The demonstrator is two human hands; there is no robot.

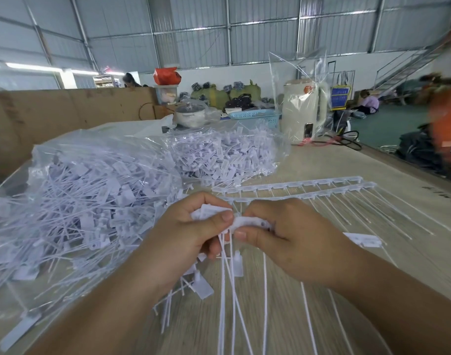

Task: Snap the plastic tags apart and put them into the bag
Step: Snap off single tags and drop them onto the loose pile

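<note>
Strip of white plastic tags (pixel 250 222) held above the wooden table (pixel 308 290), head bar running roughly left-right between both hands, thin tails hanging down and toward the camera. Left hand (pixel 193 234) curled tight, thumb pressed on top, pinching the strip's left end plus a few loose tag heads bunched in the fist. Right hand (pixel 291 239) likewise curled, thumb and forefinger clamped on the strip's right part; thumbs nearly touching at mid strip. Exact break point hidden by fingers and blur. Several separated tags (pixel 201 285) dangling or lying just under the left hand, flat heads pointing lower right. Two uncut tag strips (pixel 308 187) lying flat on the table beyond the hands, bars running left-right with a slight upward slant to the right, tails fanning toward lower right. Large clear bag (pixel 73 201) full of loose tags on the left, touching the left forearm area, mouth side near the hands. Second clear bag of tags (pixel 224 155) behind it, further back. Cream kettle (pixel 303 108) in clear wrap at the far table edge, blue basket (pixel 255 116) and lidded pot (pixel 191 115) beside it. Cardboard sheet (pixel 53 116) standing along the left rear.
</note>
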